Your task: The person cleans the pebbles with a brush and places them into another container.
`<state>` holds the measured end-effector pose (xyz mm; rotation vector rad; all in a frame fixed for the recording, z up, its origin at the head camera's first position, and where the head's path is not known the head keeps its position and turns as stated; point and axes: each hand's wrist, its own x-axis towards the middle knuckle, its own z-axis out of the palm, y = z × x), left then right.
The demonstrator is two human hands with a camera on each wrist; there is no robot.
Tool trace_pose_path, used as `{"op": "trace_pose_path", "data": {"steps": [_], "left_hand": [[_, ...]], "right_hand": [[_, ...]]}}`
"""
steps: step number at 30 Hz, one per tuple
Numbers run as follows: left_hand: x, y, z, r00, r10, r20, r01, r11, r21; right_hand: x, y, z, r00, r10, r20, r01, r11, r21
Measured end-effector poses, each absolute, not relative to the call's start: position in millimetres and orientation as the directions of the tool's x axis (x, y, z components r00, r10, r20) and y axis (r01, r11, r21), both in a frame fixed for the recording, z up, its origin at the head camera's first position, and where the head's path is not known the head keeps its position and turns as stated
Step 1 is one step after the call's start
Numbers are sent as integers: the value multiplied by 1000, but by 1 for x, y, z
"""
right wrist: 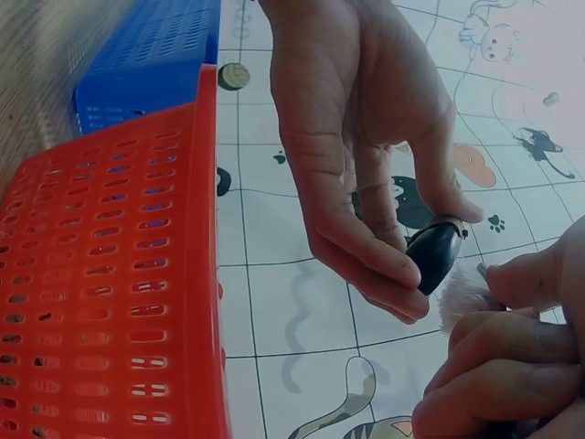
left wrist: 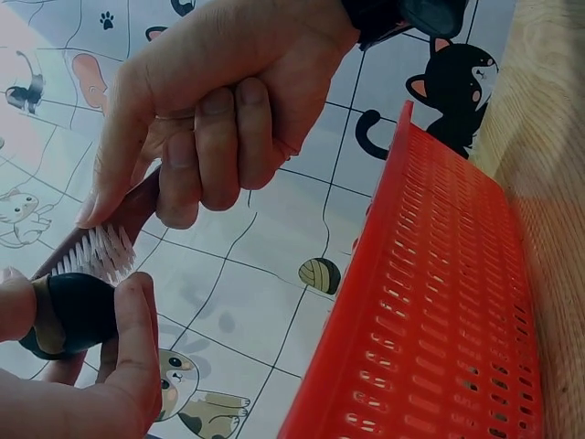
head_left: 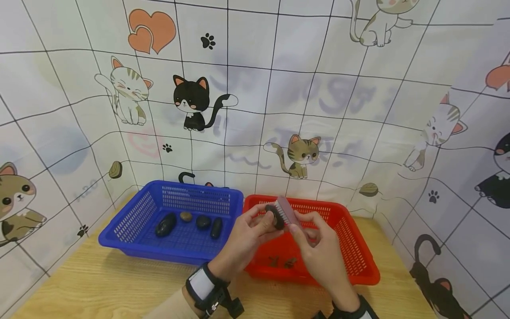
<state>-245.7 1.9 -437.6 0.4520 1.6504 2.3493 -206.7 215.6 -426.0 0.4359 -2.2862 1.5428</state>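
Note:
In the head view my left hand pinches a dark stone between thumb and fingers. A brownish patch shows on the stone's side in the left wrist view. My right hand grips a small brush with a mauve back and white bristles. The bristles lie right at the stone's surface. Both hands are raised over the red basket. Seen from the right wrist, the stone looks glossy black, and the right fingers hide most of the brush.
To the left stands a blue basket with several stones, among them a large black stone and a small tan stone. Small brown pieces lie in the red basket. Both baskets rest on a wooden table before a cat-print sheet.

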Motion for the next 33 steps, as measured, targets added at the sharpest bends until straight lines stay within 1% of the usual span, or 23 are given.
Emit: {"op": "trace_pose_path", "data": {"steps": [5,12,20,23,28,33], "left_hand": [[-247,3,-438,-924,368,106,-27,-339,940],[-248,5,-441,-937,343,64,-60,-337,940],[-251,5,-445,-946,322,-16,-118,-299,947],[-251,4,-443,-937,349,-30,-138,-290,947],[-248,1,-437,-897,442,-6,-142,-275,951],[-246,-4,-434,-878,476,47,-66,-217,974]], "right_hand": [[-206,214,-425,-896,-36,442,-425,358,-832],[-204,213,-424,-897,-21,442,-421,345,-839],[-204,213,-426,-894,-29,447,-430,328,-841],[-205,214,-426,-893,-32,450,-435,327,-839],[-206,215,-427,-892,-35,451,-436,326,-839],[-206,215,-427,-890,-41,454,-442,322,-837]]}}
